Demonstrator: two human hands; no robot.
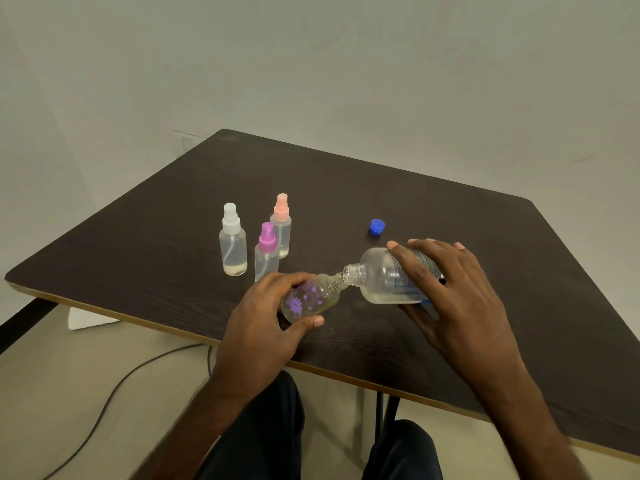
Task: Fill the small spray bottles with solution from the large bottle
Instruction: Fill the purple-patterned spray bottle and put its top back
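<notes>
My left hand (266, 317) grips a small clear bottle with purple flower prints (311, 301), uncapped and tilted with its neck pointing right and up. My right hand (446, 289) holds the large clear bottle (381, 277) on its side, its open mouth touching the small bottle's neck. A little pale liquid lies along the large bottle's lower side. Three small spray bottles stand behind on the dark table (485, 237): one with a white cap (233, 242), one with a purple cap (266, 252), one with a pink cap (281, 225).
A blue screw cap (376, 226) lies on the table behind the large bottle. The table's near edge runs diagonally just below my hands. A dark cable (114, 393) trails on the floor at the left. My knees show under the table edge.
</notes>
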